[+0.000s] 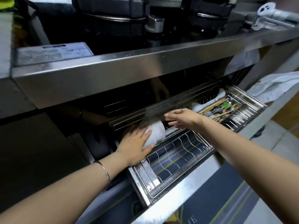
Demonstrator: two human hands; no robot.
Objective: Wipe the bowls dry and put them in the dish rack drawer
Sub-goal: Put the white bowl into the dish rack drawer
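Observation:
The steel dish rack drawer (181, 178) stands pulled out below the counter. A white bowl (157, 132) lies on its side at the drawer's back left, on the wire rack. My left hand (135, 143) holds this bowl, fingers spread over its base and thumb curled under its edge. My right hand (179, 116) hovers just right of the bowl with fingers stretched toward the drawer's back rail, holding nothing. Whether it touches the rail is unclear.
The wire rack (178, 147) in front of the bowl carries nothing. A cutlery tray (226, 110) with chopsticks and spoons fills the drawer's right end. The steel counter edge (129, 68) overhangs the drawer, with a black stove (113, 21) on top. A mat (218, 199) covers the floor.

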